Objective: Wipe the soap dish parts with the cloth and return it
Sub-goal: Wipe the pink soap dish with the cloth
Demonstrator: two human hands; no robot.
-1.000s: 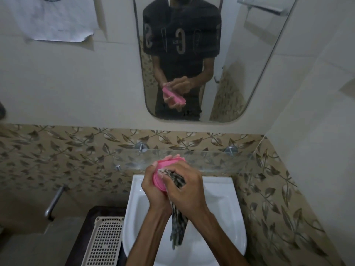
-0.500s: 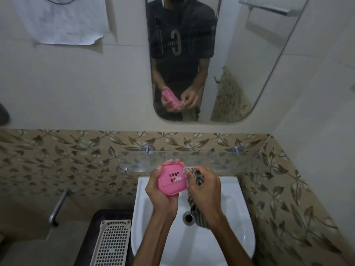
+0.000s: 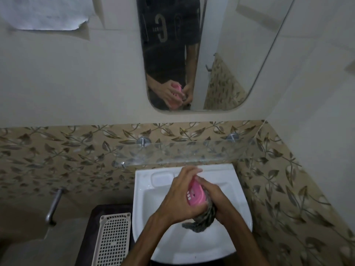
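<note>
Now I've turned the pink soap dish part (image 3: 195,194) edge-up over the sink (image 3: 238,191); left hand (image 3: 178,198) clamps it, right hand (image 3: 217,200) presses the striped cloth (image 3: 201,219) against its far face, so wiping continues.

Both forearms reach up from the bottom edge and meet mid-frame. The left hand (image 3: 178,196) is curled, back toward the camera, fingers (image 3: 189,172) stretched up and wrapped over what it holds. The right hand (image 3: 216,200) is bunched tight, pressed right against the left.
</note>
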